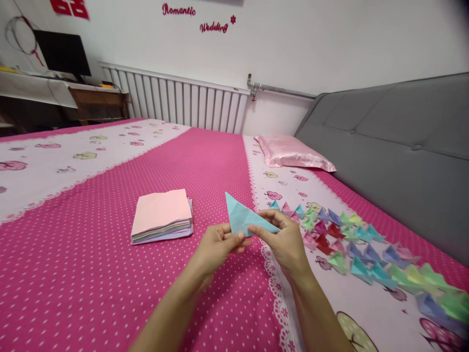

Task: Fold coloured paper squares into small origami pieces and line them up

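While your left hand (223, 240) pinches the blue paper (240, 216) at its lower edge, your right hand (284, 238) grips it toward the right end. You hold it, folded to a triangle, above the bed (102, 283), between the paper stack (161, 213) on the left and the boats (361, 270) on the right; a pillow (293, 152) lies far right.

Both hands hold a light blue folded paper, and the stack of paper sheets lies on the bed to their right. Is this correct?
Not quite: as the head view shows, the stack of paper sheets lies on the bed to the left of the left hand and right hand, not to their right. Both do hold the light blue folded paper.
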Motion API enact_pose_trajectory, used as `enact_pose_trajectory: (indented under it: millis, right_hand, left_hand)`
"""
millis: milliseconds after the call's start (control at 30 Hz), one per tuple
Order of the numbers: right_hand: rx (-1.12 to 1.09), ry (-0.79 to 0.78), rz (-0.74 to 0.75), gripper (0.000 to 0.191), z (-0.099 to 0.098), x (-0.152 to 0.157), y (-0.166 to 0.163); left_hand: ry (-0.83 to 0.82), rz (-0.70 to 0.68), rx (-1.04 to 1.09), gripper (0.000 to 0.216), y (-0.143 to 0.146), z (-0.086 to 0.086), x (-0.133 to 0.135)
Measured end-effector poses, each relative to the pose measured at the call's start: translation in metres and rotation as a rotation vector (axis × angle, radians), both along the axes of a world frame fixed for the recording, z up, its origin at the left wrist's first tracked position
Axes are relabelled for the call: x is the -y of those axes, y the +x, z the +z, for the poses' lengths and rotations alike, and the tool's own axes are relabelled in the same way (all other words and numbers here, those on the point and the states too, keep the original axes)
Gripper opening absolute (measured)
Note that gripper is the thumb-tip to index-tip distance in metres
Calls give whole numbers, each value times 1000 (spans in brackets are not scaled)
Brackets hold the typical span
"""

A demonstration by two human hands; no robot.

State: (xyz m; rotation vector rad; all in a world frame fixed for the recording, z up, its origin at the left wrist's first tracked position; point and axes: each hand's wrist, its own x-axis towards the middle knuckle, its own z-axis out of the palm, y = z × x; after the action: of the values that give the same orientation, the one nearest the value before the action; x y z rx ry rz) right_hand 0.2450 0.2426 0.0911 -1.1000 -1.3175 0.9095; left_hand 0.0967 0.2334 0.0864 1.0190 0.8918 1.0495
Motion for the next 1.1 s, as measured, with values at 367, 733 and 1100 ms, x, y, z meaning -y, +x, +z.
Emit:
enact_pose_trajectory:
  millis: [367,733,1100]
  right_hand:
    - [-70,-64,58,33,7,1,14]
    - [-2,-52,227,38,11,9,10]
    - [-61,61,123,32,11,10,0]
  left_hand:
    - [-77,155,6,22,-7,-6,-8]
    - [106,237,116,23,-8,-10,-13]
    - [164,74,-5,28,-2,-10,-6]
